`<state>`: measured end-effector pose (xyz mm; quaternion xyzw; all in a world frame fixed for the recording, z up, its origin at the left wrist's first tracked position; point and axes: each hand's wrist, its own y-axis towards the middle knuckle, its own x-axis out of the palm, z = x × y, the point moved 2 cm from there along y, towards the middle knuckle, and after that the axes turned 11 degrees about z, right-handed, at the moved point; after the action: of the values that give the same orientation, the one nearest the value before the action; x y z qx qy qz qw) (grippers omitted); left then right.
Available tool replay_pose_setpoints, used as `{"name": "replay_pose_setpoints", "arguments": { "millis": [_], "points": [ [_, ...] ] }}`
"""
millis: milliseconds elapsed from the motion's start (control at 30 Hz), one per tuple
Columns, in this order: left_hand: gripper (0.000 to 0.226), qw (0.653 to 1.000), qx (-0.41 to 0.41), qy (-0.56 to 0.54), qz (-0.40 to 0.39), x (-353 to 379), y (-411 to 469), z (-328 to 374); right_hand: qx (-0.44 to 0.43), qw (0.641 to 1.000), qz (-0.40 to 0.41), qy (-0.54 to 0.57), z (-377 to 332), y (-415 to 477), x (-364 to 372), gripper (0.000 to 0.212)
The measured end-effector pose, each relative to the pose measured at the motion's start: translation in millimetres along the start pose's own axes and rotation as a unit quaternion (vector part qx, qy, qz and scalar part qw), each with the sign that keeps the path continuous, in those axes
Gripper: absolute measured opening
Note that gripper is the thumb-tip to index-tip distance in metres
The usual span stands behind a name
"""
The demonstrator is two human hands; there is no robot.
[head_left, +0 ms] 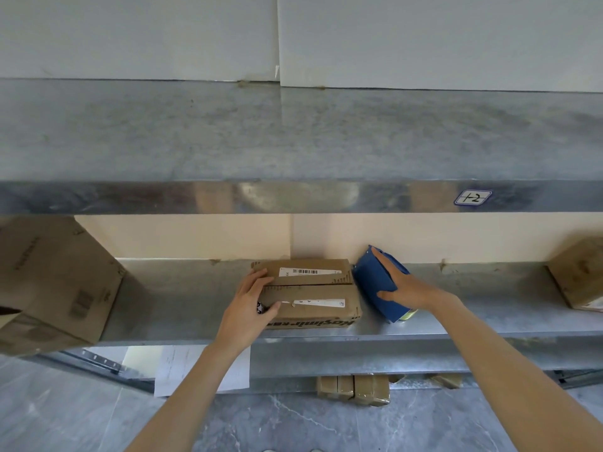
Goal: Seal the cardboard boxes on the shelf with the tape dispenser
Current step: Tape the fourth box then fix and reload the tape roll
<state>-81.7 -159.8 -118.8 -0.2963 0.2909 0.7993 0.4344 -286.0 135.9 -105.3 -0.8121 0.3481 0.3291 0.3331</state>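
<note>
A small flat cardboard box (313, 293) with white labels lies on the metal shelf (182, 301), its two top flaps meeting in a seam across the middle. My left hand (253, 303) grips the box's left end, fingers over the top and thumb on the front flap. Right beside the box's right end stands the blue tape dispenser (375, 282), tilted, with a bit of yellowish roll showing at its lower end. My right hand (403, 287) holds the dispenser, index finger stretched along its top and thumb on its blue side.
A big cardboard box (55, 282) fills the shelf's left end and another box (584, 282) sits at the far right. An upper shelf beam (293, 197) with a "1-2" sticker hangs overhead. Small taped packages (354, 389) and a paper sheet (182, 367) lie below.
</note>
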Motion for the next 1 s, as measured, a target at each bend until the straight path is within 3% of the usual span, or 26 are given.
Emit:
{"name": "replay_pose_setpoints", "arguments": {
  "millis": [567,733,1000],
  "points": [
    [0.052,1.000,0.010,0.014,-0.016,-1.8,0.6,-0.7,0.021,0.997,0.005,0.069,-4.6,-0.1,6.4,0.099],
    [0.052,1.000,0.012,0.008,-0.012,-1.3,1.3,-2.0,0.034,0.994,0.047,0.096,-7.1,-8.6,11.3,0.098],
    [0.051,1.000,0.026,-0.007,0.007,2.1,0.1,-7.6,0.018,0.991,0.136,0.005,-17.4,-21.4,16.7,0.084]
  ]
}}
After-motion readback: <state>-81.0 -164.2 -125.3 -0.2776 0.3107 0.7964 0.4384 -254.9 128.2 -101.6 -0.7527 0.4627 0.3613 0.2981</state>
